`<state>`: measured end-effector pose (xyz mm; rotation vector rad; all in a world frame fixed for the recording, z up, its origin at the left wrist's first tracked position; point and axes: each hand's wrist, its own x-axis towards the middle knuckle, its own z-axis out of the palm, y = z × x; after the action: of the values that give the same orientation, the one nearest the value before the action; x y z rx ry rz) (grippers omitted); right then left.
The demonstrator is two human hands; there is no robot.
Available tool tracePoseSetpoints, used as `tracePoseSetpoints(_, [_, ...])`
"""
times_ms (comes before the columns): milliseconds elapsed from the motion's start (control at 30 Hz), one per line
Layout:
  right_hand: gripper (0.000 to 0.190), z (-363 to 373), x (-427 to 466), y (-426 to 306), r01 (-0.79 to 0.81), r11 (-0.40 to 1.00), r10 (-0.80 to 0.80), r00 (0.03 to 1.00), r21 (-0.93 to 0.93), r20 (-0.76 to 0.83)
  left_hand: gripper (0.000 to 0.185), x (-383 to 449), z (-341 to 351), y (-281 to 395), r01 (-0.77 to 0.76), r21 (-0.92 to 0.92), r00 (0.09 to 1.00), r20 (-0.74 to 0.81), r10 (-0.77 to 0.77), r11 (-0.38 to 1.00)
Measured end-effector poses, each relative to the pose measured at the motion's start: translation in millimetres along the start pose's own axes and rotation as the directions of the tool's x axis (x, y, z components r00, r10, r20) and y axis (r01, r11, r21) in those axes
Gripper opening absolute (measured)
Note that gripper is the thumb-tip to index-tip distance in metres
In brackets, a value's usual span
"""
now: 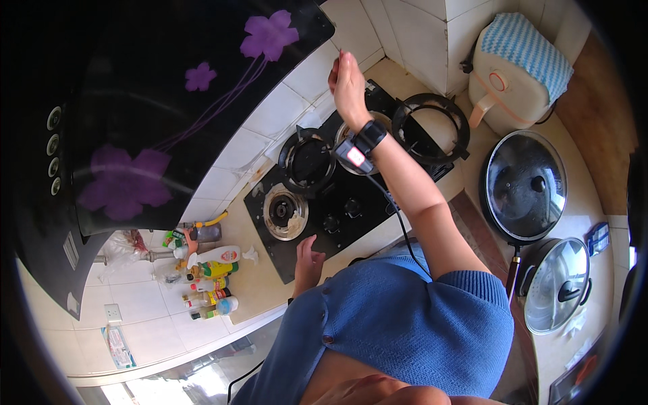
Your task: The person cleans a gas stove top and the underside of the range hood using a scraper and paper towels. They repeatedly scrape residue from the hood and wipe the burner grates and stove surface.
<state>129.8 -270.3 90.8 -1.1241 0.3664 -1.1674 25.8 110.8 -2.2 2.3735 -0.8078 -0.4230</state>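
My right hand is raised over the back of the black gas hob, near the wall tiles and the range hood's corner. Its fingers are bent together, and I cannot tell whether something is pinched between them. Loosely curled and apparently holding nothing, my left hand is at the hob's front left edge, beside an uncovered burner with grime and a whitish scrap in its metal dish. One black pan support sits askew beside that burner. Another pan support lies tilted at the hob's right end.
The black range hood overhangs on the left. Several sauce and cleaner bottles stand by the left wall. A cream air fryer with a cloth on top, a lidded frying pan and a lidded pot occupy the right counter.
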Motion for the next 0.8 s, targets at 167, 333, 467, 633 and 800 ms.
tracePoseSetpoints(167, [0.047, -44, 24, -15, 0.115, 0.904, -0.073, 0.990, -0.412, 0.118, 0.055, 4, 9, 9, -0.003, 0.009, 1.000, -0.005, 0.003, 1.000])
tracePoseSetpoints(333, [0.043, -65, 51, -40, 0.321, 0.764, -0.187, 0.940, -0.559, 0.285, 0.056, 4, 18, 20, 0.050, -0.006, 0.999, -0.004, -0.050, 0.999])
tracePoseSetpoints(467, [0.038, -75, 67, -48, 0.527, 0.583, -0.397, 0.849, -0.618, 0.350, 0.057, 9, 24, 33, 0.037, 0.020, 0.999, -0.009, -0.037, 0.999])
tracePoseSetpoints(633, [0.034, -82, 20, -29, 0.428, 0.636, -0.385, 0.897, -0.642, 0.216, 0.058, 17, 34, 50, 0.095, -0.001, 0.995, -0.009, -0.095, 0.995])
tracePoseSetpoints(800, [0.034, -60, 3, -21, 0.277, 0.765, -0.253, 0.959, -0.581, 0.125, 0.057, 22, 35, 57, 0.072, 0.009, 0.997, -0.043, -0.072, 0.997])
